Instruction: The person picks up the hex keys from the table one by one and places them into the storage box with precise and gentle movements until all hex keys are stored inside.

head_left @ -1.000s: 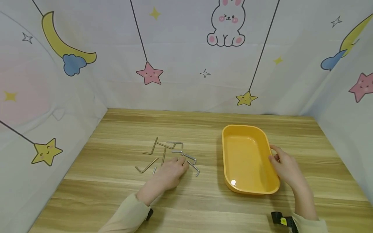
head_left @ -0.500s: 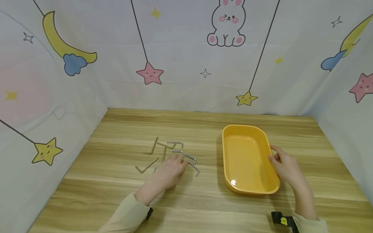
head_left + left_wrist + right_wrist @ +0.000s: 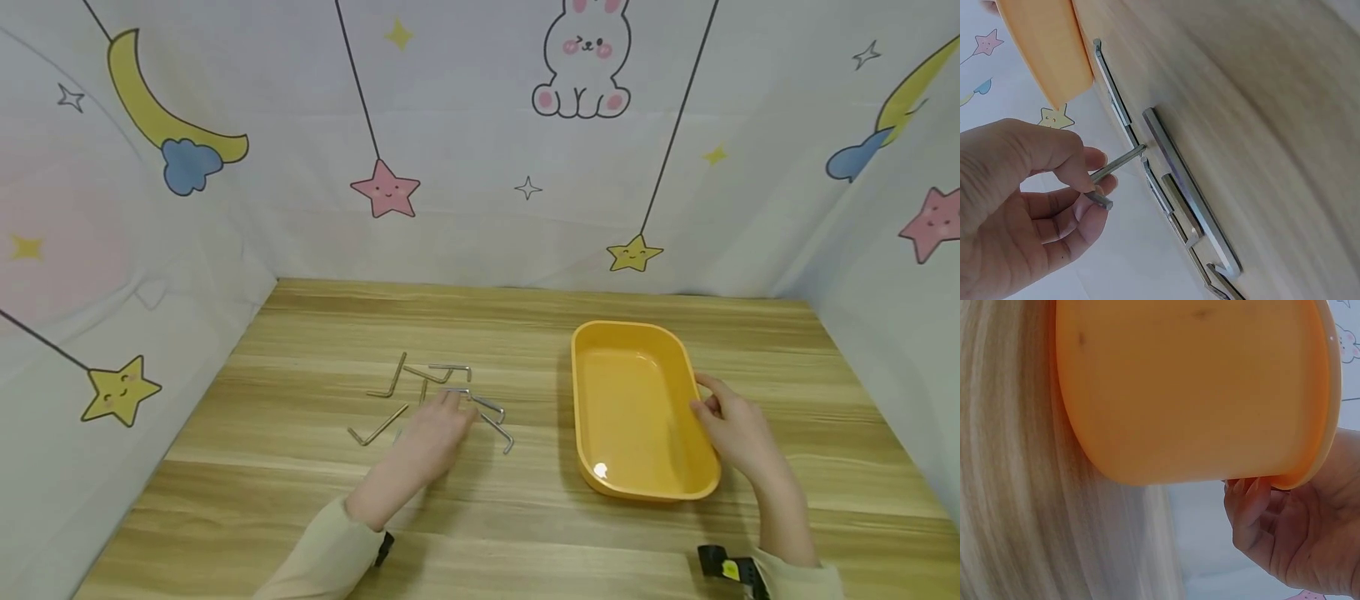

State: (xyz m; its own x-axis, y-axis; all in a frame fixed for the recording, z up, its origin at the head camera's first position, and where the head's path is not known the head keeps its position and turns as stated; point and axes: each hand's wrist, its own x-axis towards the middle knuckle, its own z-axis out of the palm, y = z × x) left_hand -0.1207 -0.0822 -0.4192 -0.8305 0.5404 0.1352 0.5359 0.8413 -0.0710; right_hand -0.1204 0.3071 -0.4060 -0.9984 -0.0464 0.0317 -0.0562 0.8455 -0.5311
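In the left wrist view, my left hand (image 3: 1041,206) pinches an L-shaped hex key (image 3: 1119,164) between thumb and fingertips. One end of this key reaches right to the row of keys lying on the table. A long hex key (image 3: 1188,187) lies closest to the camera there. From the head view, the same left hand (image 3: 431,437) covers part of the cluster, where brass-coloured and silver keys are mixed. Over on the right, a yellow plastic bin (image 3: 637,417) stands on the table, and my right hand (image 3: 735,433) holds its right rim, fingers curled against the outer wall (image 3: 1191,412).
Around the left hand lie several loose hex keys, among them a brass-coloured one (image 3: 378,427) to the left and a silver one (image 3: 498,433) to the right. White printed cloth (image 3: 480,233) walls the wooden table (image 3: 480,533) at the back and both sides.
My left hand has shifted slightly left over the keys, with its fingers drawn closer together. The right hand and the bin have stayed where they were.
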